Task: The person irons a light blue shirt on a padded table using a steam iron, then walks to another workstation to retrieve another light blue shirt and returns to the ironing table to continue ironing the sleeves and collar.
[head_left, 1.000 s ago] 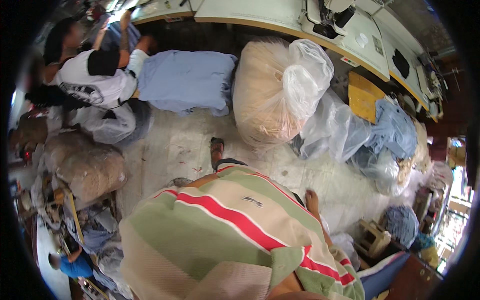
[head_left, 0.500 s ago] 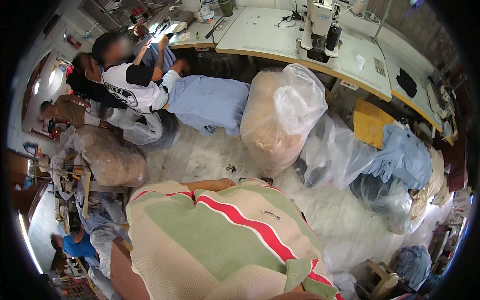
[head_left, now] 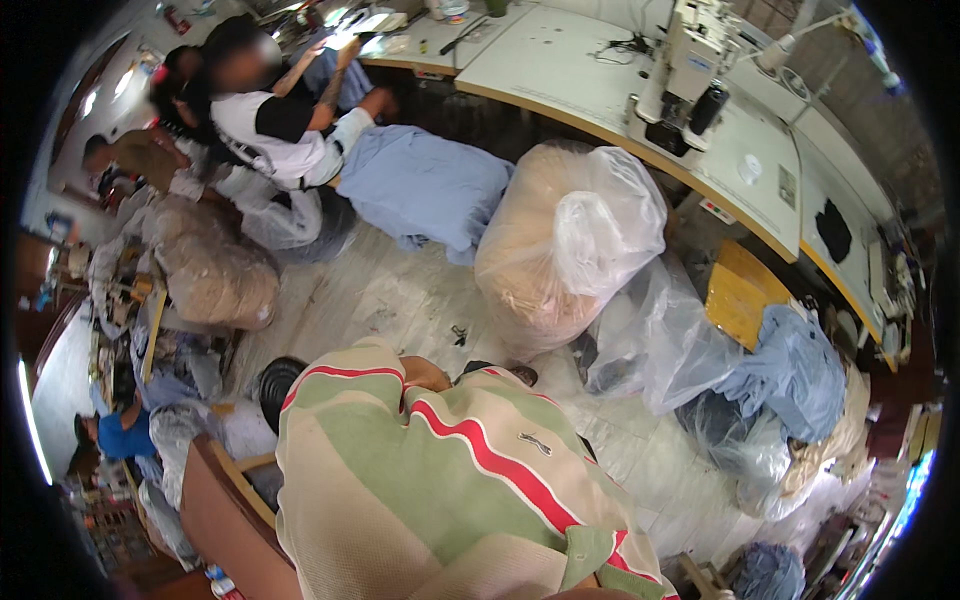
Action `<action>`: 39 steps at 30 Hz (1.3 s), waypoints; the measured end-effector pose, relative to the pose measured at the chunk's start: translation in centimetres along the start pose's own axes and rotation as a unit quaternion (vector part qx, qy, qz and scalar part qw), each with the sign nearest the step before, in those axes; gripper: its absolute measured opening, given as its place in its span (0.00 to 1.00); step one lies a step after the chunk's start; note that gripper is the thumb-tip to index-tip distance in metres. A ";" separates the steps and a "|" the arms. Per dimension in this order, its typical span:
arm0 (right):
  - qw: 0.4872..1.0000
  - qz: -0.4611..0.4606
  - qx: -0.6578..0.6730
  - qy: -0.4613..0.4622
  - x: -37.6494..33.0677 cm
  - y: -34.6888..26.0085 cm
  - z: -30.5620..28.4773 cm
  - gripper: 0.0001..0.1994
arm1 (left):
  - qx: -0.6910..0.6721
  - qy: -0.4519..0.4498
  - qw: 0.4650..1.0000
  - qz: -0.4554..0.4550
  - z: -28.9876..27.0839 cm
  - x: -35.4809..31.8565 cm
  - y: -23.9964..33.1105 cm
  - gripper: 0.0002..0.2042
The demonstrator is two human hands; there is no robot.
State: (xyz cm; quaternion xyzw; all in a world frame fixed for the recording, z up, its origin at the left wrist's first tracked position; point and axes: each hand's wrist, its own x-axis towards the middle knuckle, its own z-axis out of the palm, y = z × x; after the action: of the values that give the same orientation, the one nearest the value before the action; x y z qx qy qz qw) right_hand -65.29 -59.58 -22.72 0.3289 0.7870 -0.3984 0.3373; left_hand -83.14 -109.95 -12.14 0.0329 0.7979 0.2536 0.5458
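Only a short stretch of bare skin from my left arm or hand (head_left: pixel 427 373) shows beyond the striped shirt; its fingers are hidden, and I cannot make out anything held. My right hand is out of sight. The shirt (head_left: pixel 430 480) on my body, green and beige with a red stripe, fills the lower middle. Past it, a shoe tip (head_left: pixel 522 374) shows on the floor (head_left: pixel 390 290). Ahead stands a large clear plastic bag (head_left: pixel 530 240) packed with peach-coloured material. Left of that bag lies a stack of light blue cloth (head_left: pixel 425 185).
A sewing machine (head_left: pixel 690 80) stands on the long white table (head_left: pixel 560 60). One person (head_left: pixel 270 130) sits working at the far left. Clear plastic bags (head_left: pixel 650 340) and blue garments (head_left: pixel 790 370) crowd the right. A brown chair (head_left: pixel 225 510) stands close at my left.
The view has turned and shifted, so the table and bags sit differently. The brown chair shows more at left. Less of my left arm is visible, and its hand no longer shows clearly.
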 end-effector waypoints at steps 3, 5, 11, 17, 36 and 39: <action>1.000 -0.004 -0.008 0.003 1.4 0.1 -1.5 0.14 | 0.018 -0.014 0.999 0.046 1.4 -2.1 0.2 0.12; 1.000 -0.015 -0.013 0.003 2.2 -0.1 -2.4 0.14 | 0.031 -0.011 0.997 0.072 1.9 -3.1 0.5 0.13; 0.995 -0.085 -0.056 0.004 3.6 -3.9 -3.2 0.14 | 0.181 -0.013 0.983 -0.030 2.4 -3.5 0.2 0.17; 0.959 -0.260 -0.043 -0.100 2.6 -20.9 -0.3 0.15 | -0.077 0.072 0.991 0.080 3.3 -7.4 -7.2 0.16; 0.958 0.064 0.230 -0.162 17.5 -63.5 40.8 0.29 | -0.784 0.329 0.526 -0.029 -33.2 12.0 -38.3 0.24; 0.970 0.046 0.218 -0.095 17.9 -63.6 42.0 0.30 | -0.773 0.269 0.573 -0.028 -33.1 11.9 -37.8 0.22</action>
State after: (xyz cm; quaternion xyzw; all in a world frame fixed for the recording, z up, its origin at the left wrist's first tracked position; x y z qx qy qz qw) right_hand -113.97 -120.41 -30.19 0.3907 0.6294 -0.5739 0.3490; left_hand -108.82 -151.06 -29.81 -0.4937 0.4095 0.7560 0.1306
